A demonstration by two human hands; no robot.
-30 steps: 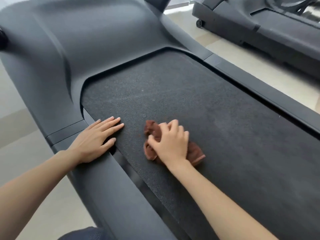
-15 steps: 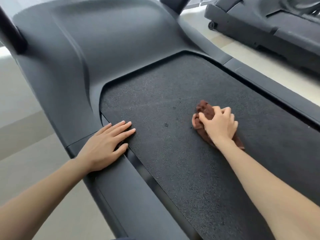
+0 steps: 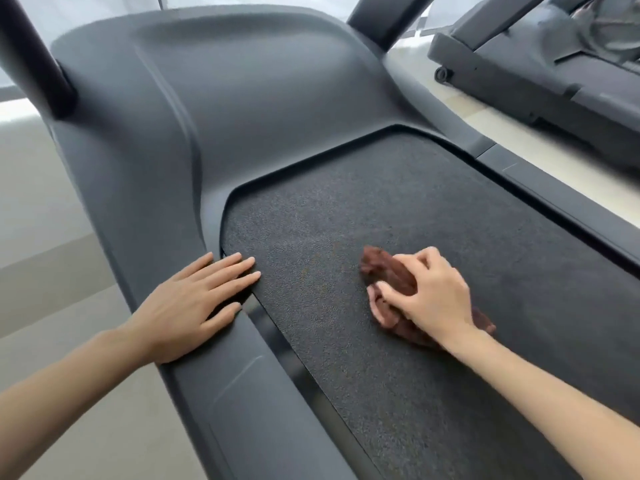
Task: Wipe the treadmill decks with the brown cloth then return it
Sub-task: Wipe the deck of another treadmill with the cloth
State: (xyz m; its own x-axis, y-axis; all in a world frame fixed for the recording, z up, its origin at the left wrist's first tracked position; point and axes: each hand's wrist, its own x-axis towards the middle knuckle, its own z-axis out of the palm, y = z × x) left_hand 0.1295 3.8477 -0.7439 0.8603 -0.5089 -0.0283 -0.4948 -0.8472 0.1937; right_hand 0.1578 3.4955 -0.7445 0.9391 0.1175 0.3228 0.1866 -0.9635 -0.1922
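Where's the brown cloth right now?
Head view, right of centre: the cloth lies bunched on the belt under the right hand, apart from the left hand.

Pale beige floor [image 3: 540,157], darker band at left; bright daylight from window [image 3: 104,15] at far end

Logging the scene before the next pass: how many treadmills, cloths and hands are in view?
Treadmills: 2, near treadmill, far treadmill
Cloths: 1, brown cloth
Hands: 2, left hand, right hand
Total: 5
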